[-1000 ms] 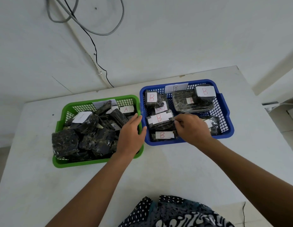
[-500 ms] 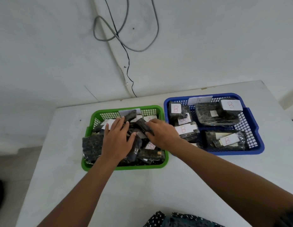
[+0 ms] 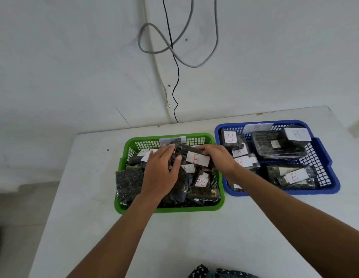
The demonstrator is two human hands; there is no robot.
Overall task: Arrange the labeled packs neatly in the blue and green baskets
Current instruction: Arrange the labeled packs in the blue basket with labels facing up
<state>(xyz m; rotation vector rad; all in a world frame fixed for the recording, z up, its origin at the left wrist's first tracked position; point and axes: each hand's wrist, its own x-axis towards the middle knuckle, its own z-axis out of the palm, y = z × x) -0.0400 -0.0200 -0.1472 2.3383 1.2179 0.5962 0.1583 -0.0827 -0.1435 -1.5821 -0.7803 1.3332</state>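
Observation:
A green basket (image 3: 169,209) on the white table holds a loose heap of dark packs with white labels. My left hand (image 3: 161,170) lies flat on the heap, fingers spread. My right hand (image 3: 216,157) grips a dark pack labelled B (image 3: 196,158) lifted above the heap. Another B pack (image 3: 201,181) and one marked A (image 3: 187,168) lie underneath. To the right, the blue basket (image 3: 327,173) holds several packs marked B, some stacked at its back.
The white table (image 3: 194,237) stands against a white wall, its left edge near the green basket. Grey and black cables (image 3: 174,47) hang down the wall behind the baskets. A patterned cloth (image 3: 214,273) shows at the bottom edge.
My right hand left the blue basket, crossed into the green one and lifted a B pack. My left hand went from the green basket's rim onto the heap. The view shifted left.

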